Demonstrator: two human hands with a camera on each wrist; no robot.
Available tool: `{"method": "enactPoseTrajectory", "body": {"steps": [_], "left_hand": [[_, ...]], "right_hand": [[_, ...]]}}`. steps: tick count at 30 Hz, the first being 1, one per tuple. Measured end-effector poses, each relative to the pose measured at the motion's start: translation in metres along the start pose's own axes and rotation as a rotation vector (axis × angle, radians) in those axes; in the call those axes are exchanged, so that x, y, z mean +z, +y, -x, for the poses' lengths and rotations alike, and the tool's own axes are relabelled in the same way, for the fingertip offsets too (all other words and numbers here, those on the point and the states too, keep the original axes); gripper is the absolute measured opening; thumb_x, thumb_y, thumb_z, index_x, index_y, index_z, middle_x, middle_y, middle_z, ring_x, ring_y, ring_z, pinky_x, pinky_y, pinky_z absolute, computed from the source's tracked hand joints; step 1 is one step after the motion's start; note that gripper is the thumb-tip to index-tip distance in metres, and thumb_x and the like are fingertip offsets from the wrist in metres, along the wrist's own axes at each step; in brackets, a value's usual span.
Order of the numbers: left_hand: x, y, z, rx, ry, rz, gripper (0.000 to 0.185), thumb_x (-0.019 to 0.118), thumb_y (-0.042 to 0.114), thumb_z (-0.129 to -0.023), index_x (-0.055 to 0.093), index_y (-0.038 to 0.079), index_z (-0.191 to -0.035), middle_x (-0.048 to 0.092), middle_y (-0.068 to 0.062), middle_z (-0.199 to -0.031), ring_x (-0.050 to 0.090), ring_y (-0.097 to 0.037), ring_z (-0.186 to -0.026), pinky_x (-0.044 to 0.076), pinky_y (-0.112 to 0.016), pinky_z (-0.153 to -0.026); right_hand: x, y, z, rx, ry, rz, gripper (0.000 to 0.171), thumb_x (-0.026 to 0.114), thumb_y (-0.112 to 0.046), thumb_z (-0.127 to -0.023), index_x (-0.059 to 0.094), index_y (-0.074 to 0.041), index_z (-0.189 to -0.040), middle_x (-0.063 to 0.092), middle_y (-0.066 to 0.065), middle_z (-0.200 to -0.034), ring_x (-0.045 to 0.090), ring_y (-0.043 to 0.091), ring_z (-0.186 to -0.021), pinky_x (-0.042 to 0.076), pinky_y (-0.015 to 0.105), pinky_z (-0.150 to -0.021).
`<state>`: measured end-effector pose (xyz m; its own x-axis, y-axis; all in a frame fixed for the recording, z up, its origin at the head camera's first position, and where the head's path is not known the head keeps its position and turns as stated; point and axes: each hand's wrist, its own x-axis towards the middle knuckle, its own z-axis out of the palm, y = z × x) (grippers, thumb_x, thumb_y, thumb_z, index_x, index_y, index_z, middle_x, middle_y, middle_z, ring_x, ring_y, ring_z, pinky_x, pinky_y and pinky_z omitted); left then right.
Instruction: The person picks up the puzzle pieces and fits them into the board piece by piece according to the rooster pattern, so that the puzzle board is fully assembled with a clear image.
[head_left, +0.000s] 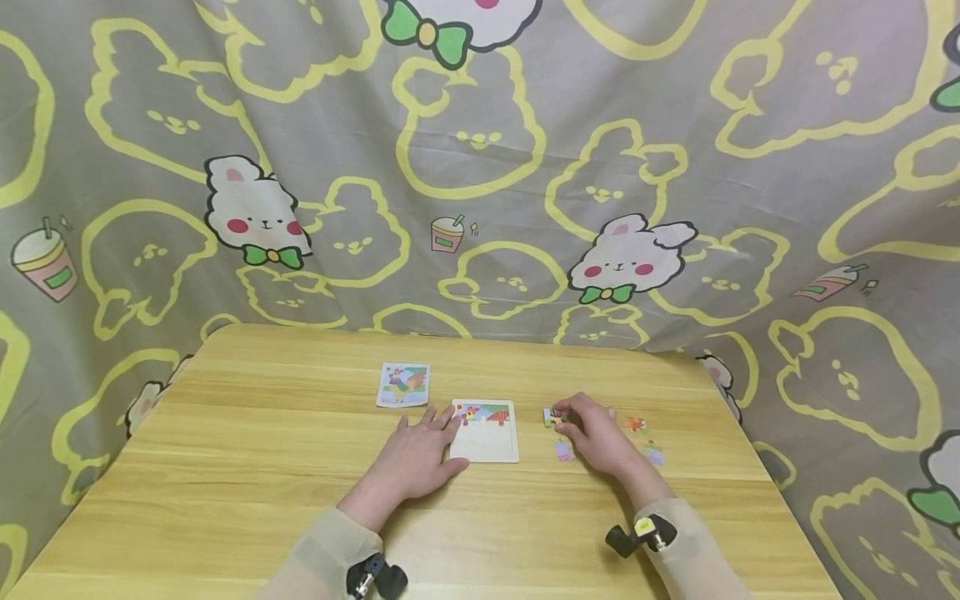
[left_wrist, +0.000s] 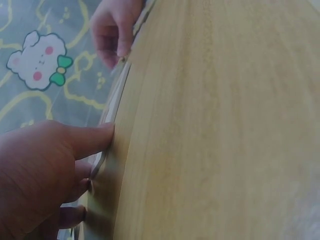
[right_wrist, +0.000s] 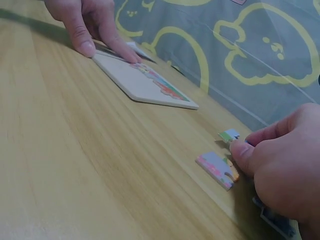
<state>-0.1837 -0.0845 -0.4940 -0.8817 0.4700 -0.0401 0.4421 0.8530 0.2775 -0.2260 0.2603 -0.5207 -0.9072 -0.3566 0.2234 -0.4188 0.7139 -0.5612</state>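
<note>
A white puzzle board lies on the table with a strip of fitted pieces along its far edge, showing part of a rooster. My left hand rests at the board's left side with fingers spread; thumb and fingertips touch its edge. To the right of the board, my right hand pinches a small green-and-white puzzle piece between thumb and forefinger, just above or on the table. A lilac-and-pink puzzle piece lies beside that hand. The fingers hide part of the held piece.
A picture card of a rooster lies behind and left of the board. Right of my right hand are an orange puzzle piece and a lilac-green one. A patterned curtain hangs behind the wooden table.
</note>
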Motion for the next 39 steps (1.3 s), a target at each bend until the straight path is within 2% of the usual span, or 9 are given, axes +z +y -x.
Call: {"method": "enactPoseTrajectory", "body": {"steps": [9,14,20,23,25,32,39], "left_hand": [[-0.003,0.0,0.0,-0.014,-0.005,0.03,0.074,0.065,0.054,-0.102,0.053,0.006,-0.156,0.041,-0.011,-0.166,0.038,-0.043,-0.15,0.033,-0.072,-0.113],[-0.003,-0.001,-0.001,-0.01,-0.007,0.035,0.074,0.065,0.054,-0.102,0.052,0.006,-0.156,0.04,-0.01,-0.167,0.038,-0.042,-0.151,0.033,-0.072,-0.113],[-0.001,-0.001,0.0,-0.01,-0.013,0.042,0.074,0.064,0.055,-0.102,0.052,0.006,-0.157,0.038,-0.01,-0.168,0.036,-0.042,-0.152,0.032,-0.072,-0.114],[-0.002,-0.001,0.0,-0.008,-0.012,0.043,0.074,0.064,0.055,-0.102,0.052,0.006,-0.157,0.038,-0.01,-0.168,0.036,-0.042,-0.152,0.032,-0.072,-0.114],[-0.002,-0.001,0.0,-0.006,-0.014,0.048,0.074,0.064,0.054,-0.102,0.052,0.006,-0.157,0.038,-0.01,-0.168,0.036,-0.042,-0.152,0.031,-0.072,-0.114],[-0.002,-0.001,0.0,-0.007,-0.02,0.057,0.073,0.064,0.054,-0.103,0.052,0.006,-0.156,0.038,-0.01,-0.168,0.035,-0.042,-0.152,0.031,-0.073,-0.114],[-0.002,-0.002,0.0,-0.006,-0.021,0.05,0.074,0.064,0.054,-0.103,0.052,0.006,-0.157,0.038,-0.01,-0.168,0.035,-0.042,-0.152,0.03,-0.074,-0.114]], "right_hand": [[-0.004,-0.012,-0.001,-0.013,0.001,0.004,0.029,0.075,-0.016,-0.1,0.069,-0.011,-0.128,0.07,-0.007,-0.113,0.066,0.013,-0.098,0.025,0.044,-0.086],[-0.004,-0.023,-0.002,-0.022,-0.02,-0.007,0.029,0.074,-0.016,-0.101,0.068,-0.011,-0.129,0.066,-0.01,-0.104,0.063,0.007,-0.084,0.023,0.044,-0.088],[-0.002,-0.034,-0.005,-0.039,-0.043,-0.024,0.029,0.073,-0.015,-0.102,0.068,-0.01,-0.13,0.064,-0.009,-0.106,0.06,0.002,-0.076,0.022,0.045,-0.09],[-0.001,-0.039,-0.006,-0.044,-0.067,-0.05,0.03,0.071,-0.015,-0.103,0.066,-0.008,-0.131,0.062,-0.007,-0.104,0.06,0.002,-0.062,0.022,0.046,-0.092],[0.0,-0.043,-0.007,-0.048,-0.076,-0.055,0.03,0.07,-0.015,-0.103,0.066,-0.008,-0.132,0.062,-0.007,-0.105,0.06,0.002,-0.061,0.022,0.047,-0.093],[0.007,-0.052,-0.011,-0.082,-0.062,-0.003,0.029,0.073,-0.018,-0.102,0.068,-0.011,-0.13,0.062,-0.011,-0.105,0.056,0.008,-0.087,0.028,0.043,-0.088],[0.012,-0.059,-0.015,-0.101,-0.075,0.017,0.029,0.071,-0.019,-0.103,0.068,-0.009,-0.131,0.062,-0.009,-0.106,0.057,0.009,-0.09,0.035,0.041,-0.087]]}}
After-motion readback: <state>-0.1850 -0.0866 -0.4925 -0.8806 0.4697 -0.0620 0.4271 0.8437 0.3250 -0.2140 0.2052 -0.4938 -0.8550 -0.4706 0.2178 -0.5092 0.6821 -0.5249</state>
